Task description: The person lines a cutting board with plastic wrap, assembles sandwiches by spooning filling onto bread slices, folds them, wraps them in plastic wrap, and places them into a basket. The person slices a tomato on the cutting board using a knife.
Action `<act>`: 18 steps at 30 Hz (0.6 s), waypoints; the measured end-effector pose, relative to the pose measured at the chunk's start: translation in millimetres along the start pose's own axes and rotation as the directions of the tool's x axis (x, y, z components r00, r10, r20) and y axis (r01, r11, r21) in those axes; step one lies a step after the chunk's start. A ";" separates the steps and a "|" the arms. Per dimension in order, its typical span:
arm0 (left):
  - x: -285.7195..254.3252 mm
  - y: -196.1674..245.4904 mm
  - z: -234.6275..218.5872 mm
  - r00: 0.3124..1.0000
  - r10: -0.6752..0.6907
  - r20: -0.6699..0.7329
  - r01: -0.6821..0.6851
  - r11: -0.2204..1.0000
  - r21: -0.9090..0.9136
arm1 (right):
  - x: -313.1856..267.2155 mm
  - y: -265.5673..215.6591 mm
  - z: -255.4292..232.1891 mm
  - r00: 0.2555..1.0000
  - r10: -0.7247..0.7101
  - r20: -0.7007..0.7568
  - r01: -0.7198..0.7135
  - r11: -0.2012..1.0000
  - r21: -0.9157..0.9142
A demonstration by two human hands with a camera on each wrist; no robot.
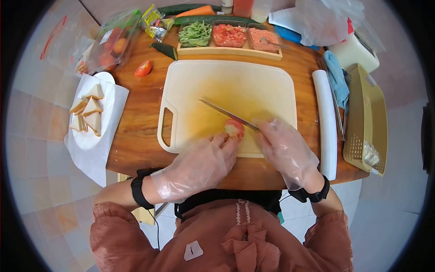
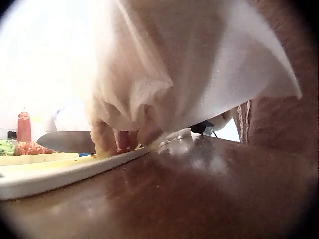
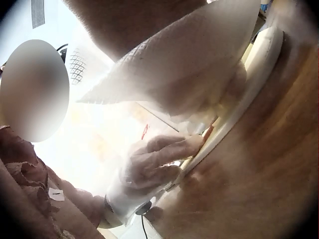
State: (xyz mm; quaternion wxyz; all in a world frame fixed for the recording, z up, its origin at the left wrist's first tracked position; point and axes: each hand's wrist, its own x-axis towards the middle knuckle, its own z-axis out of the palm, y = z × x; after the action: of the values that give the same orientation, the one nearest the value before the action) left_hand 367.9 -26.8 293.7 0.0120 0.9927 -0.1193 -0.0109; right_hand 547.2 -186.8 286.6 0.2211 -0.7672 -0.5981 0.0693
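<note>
Both hands wear clear plastic gloves. Near the front edge of the cream cutting board (image 1: 186, 86), the left hand (image 1: 199, 165) holds a piece of tomato (image 1: 234, 128) with its fingertips. The right hand (image 1: 287, 149) grips a knife by its handle, and the blade (image 1: 226, 112) slants up and left across the board, just behind the tomato piece. In the left wrist view the blade (image 2: 67, 141) shows beside the left hand's fingers (image 2: 103, 139). The right wrist view shows the left hand (image 3: 154, 162) across from the right hand (image 3: 184, 94); the handle is hidden.
Behind the board stands a wooden tray (image 1: 226, 51) with cucumber shreds, chopped tomato and pink bits. A tomato wedge (image 1: 143, 68) and cut cucumber (image 1: 165, 50) lie on the table. Bread triangles (image 1: 92, 106) are at left; a white roll (image 1: 325, 122) and a basket (image 1: 380, 122) at right.
</note>
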 end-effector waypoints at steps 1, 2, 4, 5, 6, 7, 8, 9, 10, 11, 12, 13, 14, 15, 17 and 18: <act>-0.3 -0.8 0.3 1.000 0.003 0.015 -0.003 1.000 -0.001 | -0.7 -0.4 0.1 1.000 -0.007 0.008 0.007 1.000 0.000; -0.9 -1.9 1.6 1.000 -0.006 0.013 0.006 1.000 -0.005 | -1.6 -1.2 -0.1 1.000 0.010 0.010 -0.010 1.000 -0.003; -2.0 -4.3 4.1 0.998 0.038 -0.055 -0.030 0.991 0.131 | -2.3 -1.9 -0.2 1.000 0.022 0.017 -0.022 1.000 -0.005; -2.2 -5.4 4.1 0.998 0.032 -0.055 -0.024 0.991 0.128 | -2.5 -2.0 -0.3 0.999 0.029 0.019 -0.029 1.000 -0.007; -2.1 -6.1 3.6 0.996 0.047 -0.070 -0.036 0.988 0.153 | -3.0 -2.3 -0.6 0.999 0.037 0.021 -0.037 0.999 -0.009; -2.1 -6.4 3.1 0.994 0.063 -0.085 -0.047 0.983 0.179 | -3.1 -3.7 -1.7 0.999 0.035 0.024 -0.034 0.999 -0.009; -2.2 -6.2 2.6 0.995 0.061 -0.085 -0.045 0.983 0.177 | -2.9 -5.7 -3.4 0.998 0.055 0.035 -0.054 0.998 -0.019; -2.2 -5.8 1.9 0.995 0.052 -0.081 -0.036 0.981 0.193 | -2.9 -6.8 -4.0 0.996 0.076 0.044 -0.075 0.997 -0.029; -2.3 -5.6 1.5 0.996 0.046 -0.077 -0.029 0.978 0.208 | -3.3 -6.5 -3.7 0.996 0.077 0.045 -0.076 0.997 -0.027; -2.5 -5.2 1.9 0.996 0.047 -0.076 -0.030 0.978 0.207 | -4.2 -5.6 -3.2 0.997 0.070 0.041 -0.069 0.997 -0.030; -2.6 -4.6 2.5 0.996 0.041 -0.073 -0.024 0.975 0.219 | -5.2 -4.9 -3.0 0.997 0.064 0.036 -0.063 0.997 -0.033; -2.5 -4.2 2.8 0.997 0.037 -0.070 -0.020 0.973 0.230 | -5.7 -4.9 -3.4 0.997 0.068 0.035 -0.067 0.997 -0.031; -2.7 -4.2 2.3 0.997 0.041 -0.069 -0.024 0.973 0.231 | -5.7 -5.1 -4.1 0.997 0.065 0.041 -0.063 0.997 -0.032; -3.3 -4.5 1.4 0.997 0.038 -0.066 -0.023 0.974 0.227 | -6.0 -5.4 -4.5 0.997 0.061 0.047 -0.060 0.998 -0.032; -3.2 -4.4 0.3 0.997 0.042 -0.059 -0.027 0.974 0.225 | -8.0 -5.0 -3.4 0.998 0.056 0.040 -0.055 0.998 -0.043; -2.6 -4.5 0.0 0.998 0.044 -0.052 -0.031 0.973 0.228 | -9.0 -4.9 -2.9 0.998 0.049 0.035 -0.047 0.997 -0.056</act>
State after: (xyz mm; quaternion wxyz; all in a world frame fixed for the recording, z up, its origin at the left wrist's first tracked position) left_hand 366.4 -21.8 293.7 -0.0980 0.9850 -0.1383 0.0314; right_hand 541.4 -195.2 289.8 0.1871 -0.7857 -0.5852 0.0721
